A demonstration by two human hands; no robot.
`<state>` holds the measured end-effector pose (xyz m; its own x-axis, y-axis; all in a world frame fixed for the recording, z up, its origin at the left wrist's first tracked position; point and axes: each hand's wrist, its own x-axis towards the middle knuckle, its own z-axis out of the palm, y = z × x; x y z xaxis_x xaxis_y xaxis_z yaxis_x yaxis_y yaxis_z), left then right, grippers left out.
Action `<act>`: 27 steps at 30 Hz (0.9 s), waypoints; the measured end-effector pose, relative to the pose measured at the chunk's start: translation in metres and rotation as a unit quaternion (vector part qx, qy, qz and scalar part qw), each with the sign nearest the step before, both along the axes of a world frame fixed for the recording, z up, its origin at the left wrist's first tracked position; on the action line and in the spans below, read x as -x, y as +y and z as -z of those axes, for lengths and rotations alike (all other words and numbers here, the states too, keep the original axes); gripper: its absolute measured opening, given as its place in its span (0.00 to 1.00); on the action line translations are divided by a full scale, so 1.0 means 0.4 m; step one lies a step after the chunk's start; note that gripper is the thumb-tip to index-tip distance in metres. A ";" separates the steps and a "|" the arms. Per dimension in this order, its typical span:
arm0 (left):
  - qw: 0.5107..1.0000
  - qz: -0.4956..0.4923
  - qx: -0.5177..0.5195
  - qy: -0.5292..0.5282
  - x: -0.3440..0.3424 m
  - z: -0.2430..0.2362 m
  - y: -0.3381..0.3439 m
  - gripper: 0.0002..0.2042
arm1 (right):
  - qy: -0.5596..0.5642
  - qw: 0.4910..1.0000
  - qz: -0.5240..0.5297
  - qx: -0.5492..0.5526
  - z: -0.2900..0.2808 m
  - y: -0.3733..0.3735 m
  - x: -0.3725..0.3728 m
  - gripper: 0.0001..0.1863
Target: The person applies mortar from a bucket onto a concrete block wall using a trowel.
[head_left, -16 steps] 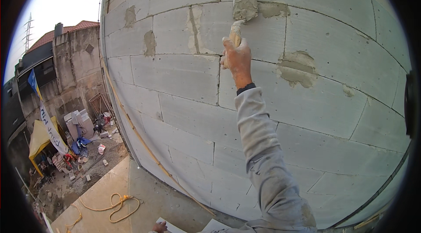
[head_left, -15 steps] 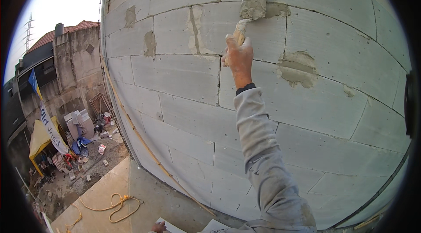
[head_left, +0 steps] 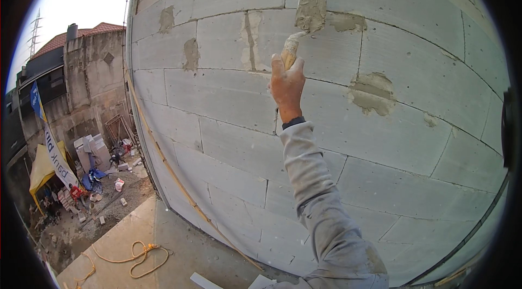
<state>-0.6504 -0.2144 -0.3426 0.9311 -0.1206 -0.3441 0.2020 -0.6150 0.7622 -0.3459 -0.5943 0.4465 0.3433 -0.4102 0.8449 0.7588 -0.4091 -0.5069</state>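
Observation:
My right hand (head_left: 288, 85) is closed round the wooden handle of a trowel (head_left: 311, 7), arm stretched up toward the wall. The trowel's rectangular blade points up and has wet grey mortar over the side I see. It lies over a pale block wall (head_left: 234, 137); whether it touches cannot be told. Beside the blade a patch of mortar (head_left: 348, 22) covers a joint. A larger mortar patch (head_left: 372, 93) sits lower right, and narrower smears (head_left: 191, 54) mark joints to the left. My left hand is out of view.
A bamboo pole (head_left: 185, 191) leans along the wall's foot. Yellow rope (head_left: 142, 256) lies coiled on the concrete slab (head_left: 125, 232), whose edge drops to rubble ground. Below stand a yellow canopy (head_left: 41, 172) and a banner (head_left: 60, 161). White pieces (head_left: 205, 281) lie at the lower edge.
My right hand and the trowel have shifted slightly left along the wall, and the mortar patch beside the blade shows more. My left hand, before at the lower edge, has left the view.

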 end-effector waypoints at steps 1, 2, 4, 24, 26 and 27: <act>1.000 -0.003 0.002 -0.001 0.004 0.003 0.007 0.16 | -0.065 0.997 0.012 -0.040 -0.028 -0.001 0.004 0.22; 1.000 -0.001 0.004 -0.002 0.005 0.009 0.010 0.15 | -0.065 0.997 0.018 -0.038 -0.051 -0.003 -0.001 0.22; 1.000 0.005 0.009 -0.003 0.008 0.021 0.014 0.15 | -0.096 0.988 -0.029 -0.116 -0.085 -0.004 -0.009 0.21; 0.999 0.017 0.041 -0.030 0.003 0.023 0.067 0.12 | 0.171 0.979 -0.011 0.112 0.048 0.023 -0.092 0.20; 0.998 0.015 0.041 -0.035 -0.006 0.015 0.081 0.12 | 0.139 0.979 0.038 0.145 0.065 0.014 -0.092 0.21; 0.998 0.006 0.044 -0.037 -0.004 0.015 0.083 0.12 | 0.129 0.987 0.023 0.093 0.040 0.023 -0.049 0.20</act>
